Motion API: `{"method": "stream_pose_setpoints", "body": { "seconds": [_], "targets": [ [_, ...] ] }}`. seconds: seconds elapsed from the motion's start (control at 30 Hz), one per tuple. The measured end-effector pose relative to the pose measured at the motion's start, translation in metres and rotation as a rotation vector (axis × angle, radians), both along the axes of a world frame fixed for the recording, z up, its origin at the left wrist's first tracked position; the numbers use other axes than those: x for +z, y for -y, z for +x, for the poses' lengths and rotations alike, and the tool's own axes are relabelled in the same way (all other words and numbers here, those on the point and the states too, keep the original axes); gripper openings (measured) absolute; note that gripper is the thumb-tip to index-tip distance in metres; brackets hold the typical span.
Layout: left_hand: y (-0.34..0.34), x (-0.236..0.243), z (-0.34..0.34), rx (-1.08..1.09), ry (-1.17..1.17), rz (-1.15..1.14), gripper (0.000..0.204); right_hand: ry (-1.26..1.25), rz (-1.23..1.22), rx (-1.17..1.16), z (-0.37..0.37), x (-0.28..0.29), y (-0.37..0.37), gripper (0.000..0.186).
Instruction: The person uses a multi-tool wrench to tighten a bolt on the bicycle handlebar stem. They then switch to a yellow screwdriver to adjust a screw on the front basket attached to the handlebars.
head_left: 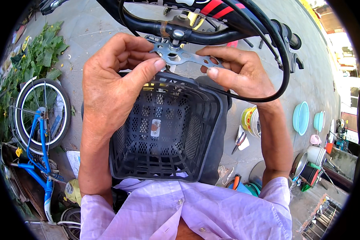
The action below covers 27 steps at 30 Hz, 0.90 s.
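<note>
From the left, we find the left hand (112,74) pinching the wide end of a flat metal wrench (188,57), nearer the handlebar (206,37) bolt; its long axis runs crosswise to the right hand (244,74), pinching the narrow end.
</note>
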<state>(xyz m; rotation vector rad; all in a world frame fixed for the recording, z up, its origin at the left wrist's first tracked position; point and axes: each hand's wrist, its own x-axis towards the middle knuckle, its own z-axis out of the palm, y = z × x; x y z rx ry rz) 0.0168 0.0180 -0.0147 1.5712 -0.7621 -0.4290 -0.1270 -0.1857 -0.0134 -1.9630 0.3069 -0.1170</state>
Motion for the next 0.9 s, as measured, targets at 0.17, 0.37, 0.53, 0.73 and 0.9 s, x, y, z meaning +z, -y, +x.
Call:
{"method": "stream_pose_setpoints", "body": {
  "seconds": [0.17, 0.37, 0.53, 0.73, 0.9],
  "targets": [
    [0.001, 0.000, -0.001, 0.015, 0.027, -0.001, 0.022, 0.000, -0.011, -0.035, -0.003, 0.001, -0.002, 0.047],
    [0.001, 0.000, 0.000, 0.006, 0.027, 0.005, 0.021, 0.008, -0.024, -0.046, -0.002, -0.001, -0.001, 0.049],
    [0.001, -0.001, -0.001, 0.007, 0.036, -0.008, 0.021, 0.009, -0.065, -0.033, -0.004, 0.001, -0.003, 0.042],
    [0.001, -0.001, -0.002, 0.016, 0.056, 0.009, 0.020, 0.287, -0.302, -0.043, 0.003, -0.015, -0.006, 0.049],
    [0.002, 0.001, -0.003, 0.020, 0.058, -0.004, 0.019, 0.281, -0.555, -0.021, 0.007, -0.016, -0.006, 0.045]
  ]
}}
